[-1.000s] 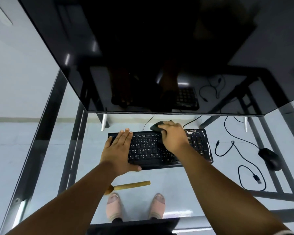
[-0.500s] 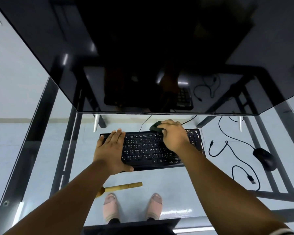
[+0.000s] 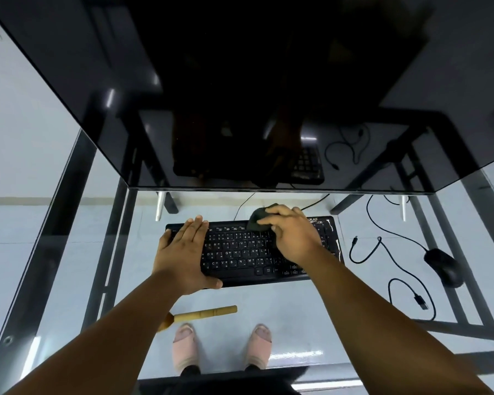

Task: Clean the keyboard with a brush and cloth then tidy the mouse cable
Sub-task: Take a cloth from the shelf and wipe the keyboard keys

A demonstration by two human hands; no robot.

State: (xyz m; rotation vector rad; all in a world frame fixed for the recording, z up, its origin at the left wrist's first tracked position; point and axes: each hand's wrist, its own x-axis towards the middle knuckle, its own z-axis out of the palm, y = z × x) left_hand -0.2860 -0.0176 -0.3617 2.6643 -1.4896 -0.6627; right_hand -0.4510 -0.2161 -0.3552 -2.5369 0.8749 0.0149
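Observation:
A black keyboard (image 3: pixel 240 255) lies on the glass desk (image 3: pixel 69 252) in front of the monitor. My left hand (image 3: pixel 183 252) rests flat on the keyboard's left end, fingers straight. My right hand (image 3: pixel 291 235) holds a dark cloth (image 3: pixel 258 216) against the keyboard's top edge, right of centre. A wooden-handled brush (image 3: pixel 203 314) lies on the glass near the front, its head partly hidden by my left forearm. The black mouse (image 3: pixel 444 266) sits at the far right, and its cable (image 3: pixel 394 240) loops loosely across the glass.
A large dark monitor (image 3: pixel 240 95) fills the upper view and overhangs the desk's back. The black desk frame (image 3: pixel 54 223) shows through the glass. A USB plug (image 3: pixel 421 302) ends the cable loop at the right. My feet are visible below the glass.
My right hand has slid the cloth a little along the keyboard's top edge. My left hand has stayed flat on the keyboard's left end. The view has shifted slightly.

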